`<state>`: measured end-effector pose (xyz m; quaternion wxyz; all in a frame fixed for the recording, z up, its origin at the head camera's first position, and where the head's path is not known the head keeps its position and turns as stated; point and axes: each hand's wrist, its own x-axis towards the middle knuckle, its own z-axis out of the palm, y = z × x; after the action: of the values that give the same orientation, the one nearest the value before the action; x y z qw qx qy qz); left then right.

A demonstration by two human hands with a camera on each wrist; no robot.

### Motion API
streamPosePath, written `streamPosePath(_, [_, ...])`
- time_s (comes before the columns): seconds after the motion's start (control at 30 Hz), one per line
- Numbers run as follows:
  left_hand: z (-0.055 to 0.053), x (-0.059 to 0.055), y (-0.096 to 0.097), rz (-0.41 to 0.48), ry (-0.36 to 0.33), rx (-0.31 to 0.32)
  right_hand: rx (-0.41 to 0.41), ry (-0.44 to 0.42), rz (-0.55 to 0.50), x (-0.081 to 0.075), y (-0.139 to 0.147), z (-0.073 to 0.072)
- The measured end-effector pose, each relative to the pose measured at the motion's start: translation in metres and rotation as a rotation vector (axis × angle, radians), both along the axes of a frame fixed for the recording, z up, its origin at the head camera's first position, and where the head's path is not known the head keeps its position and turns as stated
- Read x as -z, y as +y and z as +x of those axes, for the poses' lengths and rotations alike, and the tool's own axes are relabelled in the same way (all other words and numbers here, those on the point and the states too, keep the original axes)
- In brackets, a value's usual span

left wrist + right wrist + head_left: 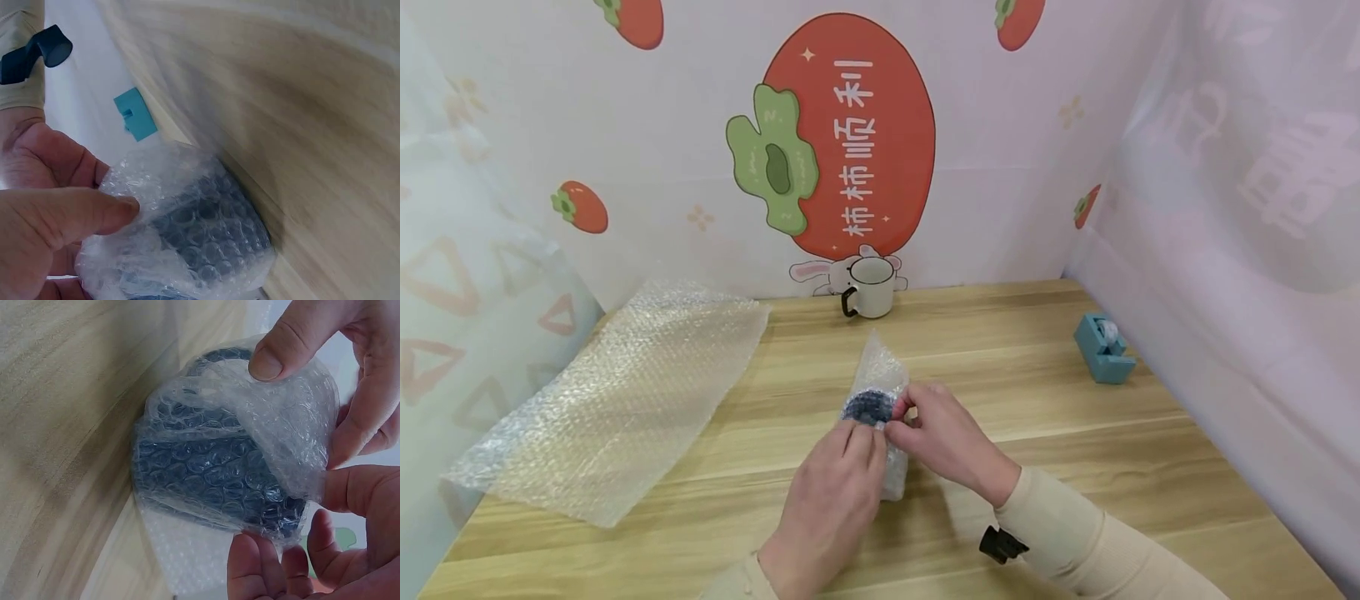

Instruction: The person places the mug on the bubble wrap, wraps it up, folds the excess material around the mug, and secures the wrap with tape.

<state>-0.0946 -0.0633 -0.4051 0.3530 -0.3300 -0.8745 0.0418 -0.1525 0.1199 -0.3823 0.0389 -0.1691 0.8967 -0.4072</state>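
Observation:
A dark blue cup-like object (pixel 868 407) lies rolled in clear bubble wrap (pixel 287 419) near the front middle of the table. In the right wrist view, its dark rim shows through at one end, while its far side is hidden. My left hand (pixel 835 492) grips the bundle from the near side, its thumb pressed flat on the plastic. At the right side, my right hand (pixel 947 437) pinches an edge of the wrap between thumb and fingers. A loose pointed end of the wrap extends beyond the hands toward the back.
A large flat sheet of bubble wrap (pixel 632 400) spreads over the table's left side. At the back stands a white mug (pixel 872 292) with a black rim and handle. A teal tape dispenser (pixel 1103 350) sits near the right edge. Printed cloth walls (pixel 1000 208) enclose the wooden table.

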Motion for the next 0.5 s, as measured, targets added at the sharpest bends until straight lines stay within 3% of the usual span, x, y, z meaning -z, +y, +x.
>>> streamPosePath(0.1, [0.0029,-0.0005,0.0002,-0.040,0.038,0.006,0.005,-0.003,0.006,-0.0012,-0.0012,-0.0007])
streamPosePath(0.27, [0.0038,0.0001,0.0015,-0.015,0.101,0.021,0.046,-0.004,0.007,-0.0022,-0.0026,0.0015])
streamPosePath(0.37, [0.0010,0.0007,0.0009,0.030,0.105,0.047,0.066,0.018,0.035,-0.0026,-0.0032,0.0039])
streamPosePath(0.5, [-0.0032,0.0004,-0.0021,0.051,0.059,0.069,0.061,0.022,0.053,-0.0035,-0.0005,0.0058])
